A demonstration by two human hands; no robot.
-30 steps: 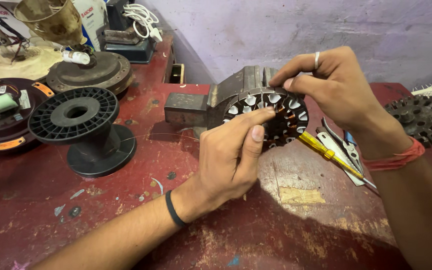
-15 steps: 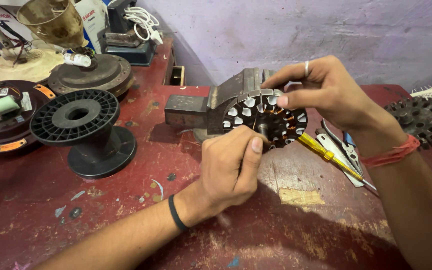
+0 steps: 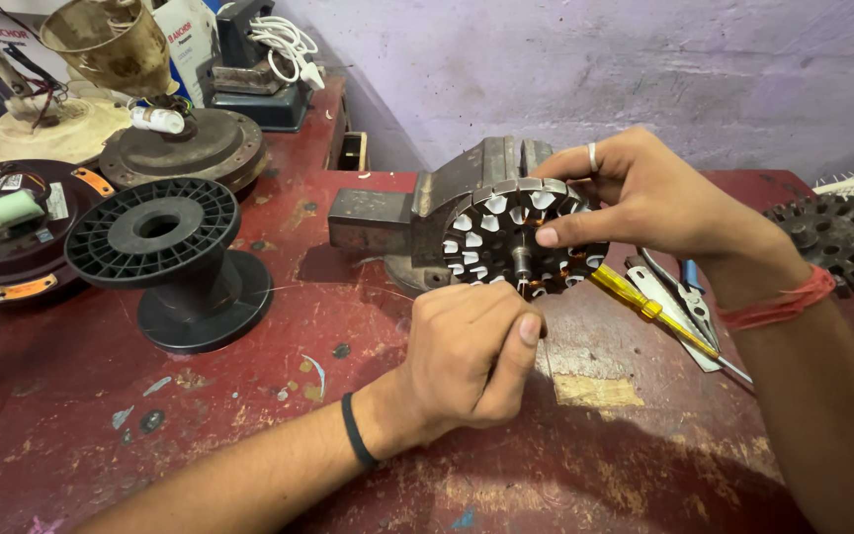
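A vise (image 3: pixel 417 213) clamps the stator (image 3: pixel 506 242) upright, facing the person. The right hand (image 3: pixel 654 198) steadies its 3 o'clock edge, grip clamped on it. The left hand (image 3: pixel 471 356), at 6 o'clock, fists shut, seemingly on thin wire (image 3: pixel 338 288).

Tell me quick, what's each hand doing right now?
Left hand: closed in a fist just below the round slotted metal stator core; anything pinched inside cannot be told.
Right hand: gripping the stator core's upper right edge, thumb on its face.

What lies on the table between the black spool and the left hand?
Bare red tabletop with paint chips only; nothing stands between the black spool and the left hand. A thin wire seems to run across there. Head view.
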